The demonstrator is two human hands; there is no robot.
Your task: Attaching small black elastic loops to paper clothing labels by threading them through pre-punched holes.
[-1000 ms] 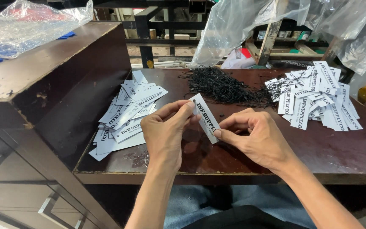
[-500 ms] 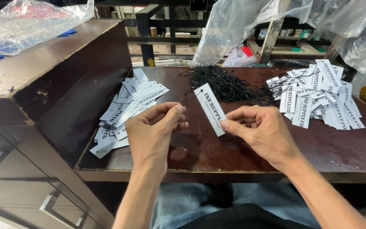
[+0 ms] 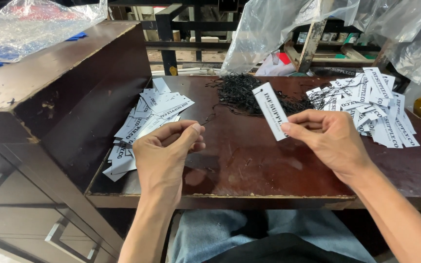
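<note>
At the centre of the frame we see the right hand (image 3: 330,139) pinching a narrow white rectangular paper tag with black print (image 3: 270,111) by its lower end between thumb and fingertips, so the tag stands tilted above the dark brown, scratched wooden table (image 3: 249,165), its top leaning to the upper left. To the left of it, the left hand (image 3: 164,151) is closed with thumb and forefinger pressed together on the end of a thin black string (image 3: 208,120), which curls off toward the upper right; the two hands are apart, with bare table between them. Behind the tag, in the upper middle of the frame, lies a tangled heap of black strings (image 3: 242,92). At the right edge of the table sits a loose pile of white tags with strings already on them (image 3: 371,104), and at the left a second pile of plain white tags (image 3: 144,122) fans out beside the dark wooden cabinet with drawers (image 3: 35,146). Clear crumpled plastic sheeting (image 3: 35,24) rests on the cabinet top in the upper left
</note>
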